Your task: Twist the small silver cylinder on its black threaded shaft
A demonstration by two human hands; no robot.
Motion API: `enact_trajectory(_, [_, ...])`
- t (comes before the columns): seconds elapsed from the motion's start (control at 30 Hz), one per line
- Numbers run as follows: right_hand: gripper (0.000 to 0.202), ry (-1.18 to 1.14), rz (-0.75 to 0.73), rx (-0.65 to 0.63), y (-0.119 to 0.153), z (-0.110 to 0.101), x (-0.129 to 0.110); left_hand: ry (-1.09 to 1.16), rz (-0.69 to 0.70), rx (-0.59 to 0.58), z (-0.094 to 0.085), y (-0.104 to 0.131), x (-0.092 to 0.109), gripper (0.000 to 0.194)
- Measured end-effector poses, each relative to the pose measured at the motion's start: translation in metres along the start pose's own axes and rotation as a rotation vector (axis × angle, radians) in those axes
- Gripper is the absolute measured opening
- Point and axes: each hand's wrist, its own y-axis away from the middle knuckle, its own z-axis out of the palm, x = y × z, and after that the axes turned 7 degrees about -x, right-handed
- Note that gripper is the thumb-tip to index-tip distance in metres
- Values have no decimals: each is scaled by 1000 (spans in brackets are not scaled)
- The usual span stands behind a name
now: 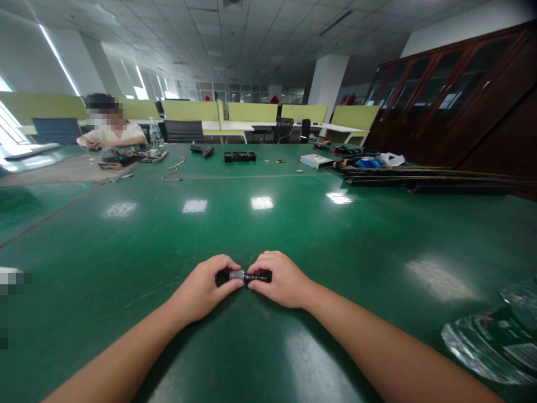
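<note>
Near the middle of the green table (218,224), a small metal part with a silver cylinder (237,275) and a dark, ridged shaft (257,277) lies lengthwise from left to right. My left hand (210,285) pinches the silver cylinder between thumb and fingers. From the other side, my right hand (281,279) is closed round the dark shaft with thumb and fingertips. The fingertips of both hands are close together, a narrow gap between them. Both hands are low, at the tabletop.
A clear plastic bottle (490,341) lies at the right edge. Black bars (377,178), a silver box (315,161), a black module (240,157) and a power tool (202,150) lie along the far side. At the far left sits a person (115,133) behind assorted parts.
</note>
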Motion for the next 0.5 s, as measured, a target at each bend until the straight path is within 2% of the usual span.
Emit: enact_trajectory(0.5, [11,-4,19,21,1,-1,-3,-15,-1,13,1,4,-1,16])
